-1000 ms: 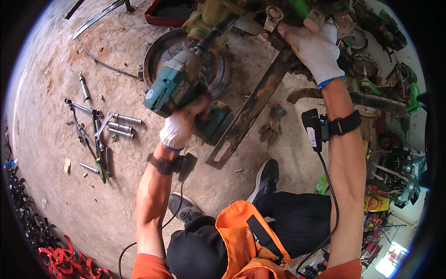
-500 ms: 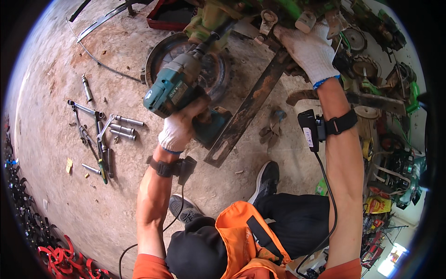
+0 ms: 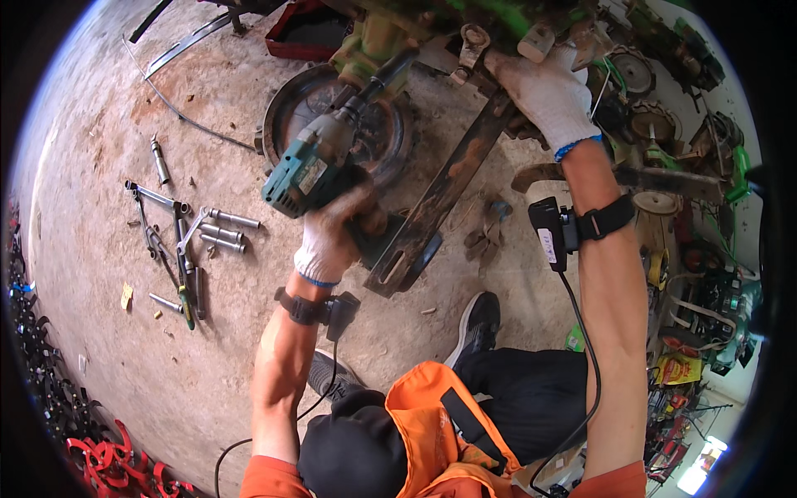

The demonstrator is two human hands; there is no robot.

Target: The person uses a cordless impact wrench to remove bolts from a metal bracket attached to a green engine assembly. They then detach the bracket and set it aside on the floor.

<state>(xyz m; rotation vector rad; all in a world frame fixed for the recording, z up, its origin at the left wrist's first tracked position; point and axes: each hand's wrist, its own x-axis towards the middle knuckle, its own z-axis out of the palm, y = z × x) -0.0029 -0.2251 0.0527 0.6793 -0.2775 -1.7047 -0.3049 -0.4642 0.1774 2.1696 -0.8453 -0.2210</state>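
My left hand (image 3: 336,224), in a white work glove, is closed round the grip of a teal and grey cordless impact wrench (image 3: 307,170). Its long dark socket (image 3: 386,76) points up and right against the green machine (image 3: 365,46). The wrench's battery end lies partly behind a rusty slotted metal bar (image 3: 444,195). My right hand (image 3: 544,91), also gloved, is at the top of that bar, beside a rusty bracket with a round eye (image 3: 475,40). Its fingers bend in among the machine parts, and what they grip is mostly hidden.
Behind the wrench stands a round rusty wheel (image 3: 286,112). Sockets, wrenches (image 3: 178,228) and a green-handled tool (image 3: 186,307) lie on the concrete floor at left. A red tray (image 3: 290,33) sits at the back. Soiled gloves (image 3: 486,232) lie beyond the bar. Machine parts crowd the right side.
My left hand and the wrench have shifted slightly right, and the wrench's battery end now sits further behind the bar. My right hand stays at the same machine parts.
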